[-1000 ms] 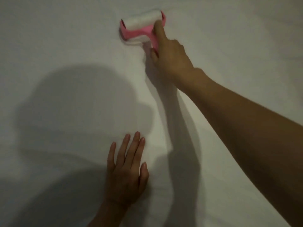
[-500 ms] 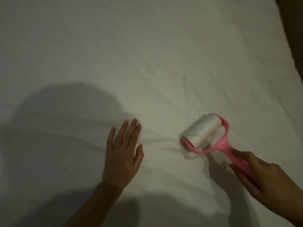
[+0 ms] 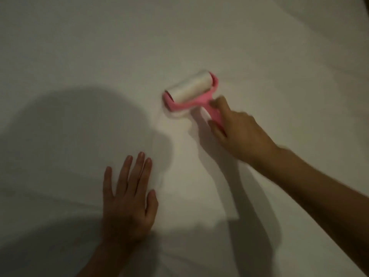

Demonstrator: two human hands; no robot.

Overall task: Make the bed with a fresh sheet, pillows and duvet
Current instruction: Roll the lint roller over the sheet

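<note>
Head view: my left hand [image 3: 127, 204] flat, fingers straight, pinning sheet [image 3: 79, 47] on bed. Right hand [image 3: 237, 132] grips pink handle of roller [image 3: 189, 89], drum touching sheet. Step: de-linting fresh sheet. Next: steady stroke, sheet held taut; pillows, duvet not in view.

Roller [image 3: 190, 92]: pink frame, white adhesive drum. The drum axis runs from 8 o'clock to 2 o'clock. The pink handle extends from the frame toward 4 o'clock. Location: just above centre of view, toward 1 o'clock. The outline is blurred. A dark strip [image 3: 367, 5] occupies the corner at 1 o'clock; its nature cannot be determined.
</note>
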